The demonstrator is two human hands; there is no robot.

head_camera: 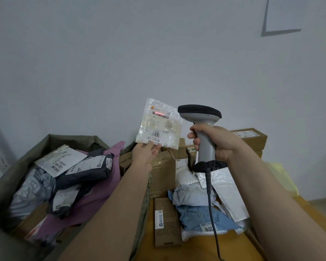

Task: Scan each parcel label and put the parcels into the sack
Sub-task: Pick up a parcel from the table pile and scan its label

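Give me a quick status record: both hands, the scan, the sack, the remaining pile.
left hand: pinches small white bubble-wrap parcel by its bottom edge, raised
right hand: grips grey handheld scanner with black head, aimed at the parcel
scan: red line across the label's barcode
sack: olive woven sack, open, parcels inside
pile: brown cardboard boxes and blue plastic bags beside the sack

One scanner [199, 112], one raised parcel [158, 123], one sack [73, 137]. Inside the sack at least five parcels [79, 172] show. On the bench [196, 249] lie at least five cardboard boxes [167, 223] and about four soft mailers [201, 217], some partly hidden
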